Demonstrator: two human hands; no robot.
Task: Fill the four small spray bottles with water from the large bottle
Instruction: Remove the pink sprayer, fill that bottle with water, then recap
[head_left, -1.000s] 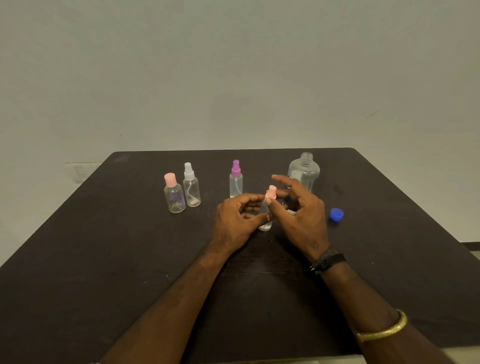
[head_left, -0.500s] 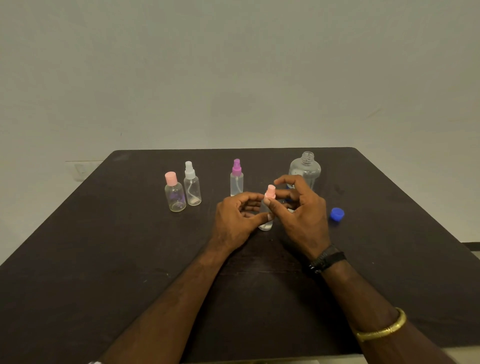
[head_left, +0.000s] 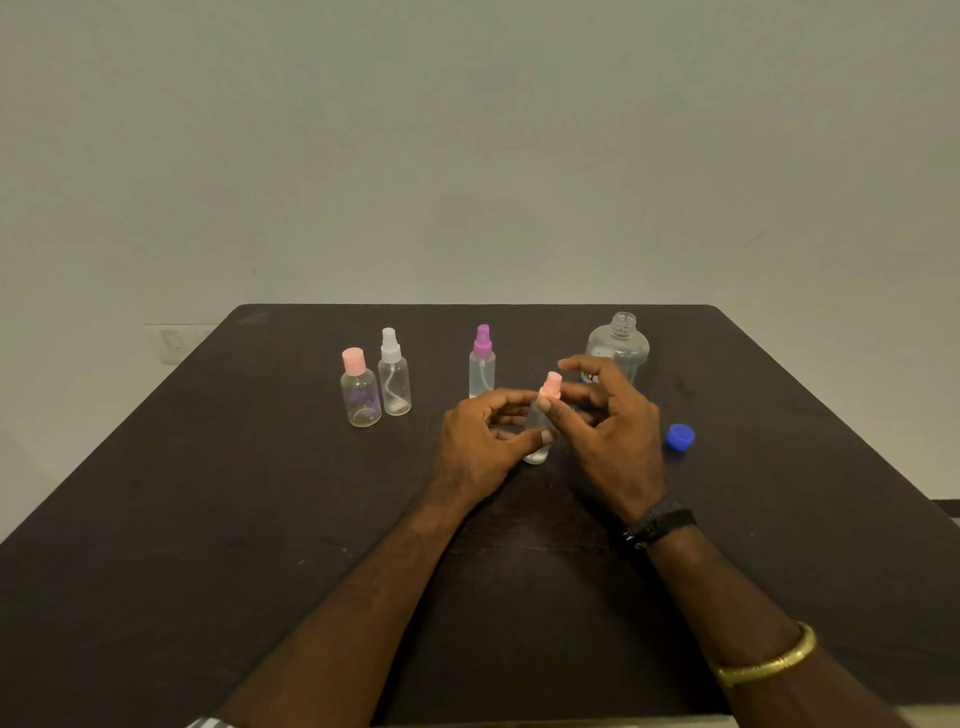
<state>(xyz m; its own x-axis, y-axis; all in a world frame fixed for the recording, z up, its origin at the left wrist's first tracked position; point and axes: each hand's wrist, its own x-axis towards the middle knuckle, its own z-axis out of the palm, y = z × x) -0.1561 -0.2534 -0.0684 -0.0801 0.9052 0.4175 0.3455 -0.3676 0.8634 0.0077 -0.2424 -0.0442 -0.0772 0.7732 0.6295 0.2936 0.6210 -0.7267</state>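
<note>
One small clear spray bottle (head_left: 536, 453) stands at the centre of a dark bench (head_left: 208, 519); the left hand (head_left: 483, 441) curls round its body while the right hand (head_left: 608, 431) seems to pinch its pink top (head_left: 551, 385). Just behind stands the uncapped large bottle (head_left: 621, 345); a blue cap (head_left: 679, 437) lies to the right

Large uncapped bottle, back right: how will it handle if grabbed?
The large bottle has an open neck, its blue cap lying apart on the table, so tilting may spill any water left. Clear, thin-looking plastic probably dents under a firm squeeze. Broad body: likely stable upright.
</note>
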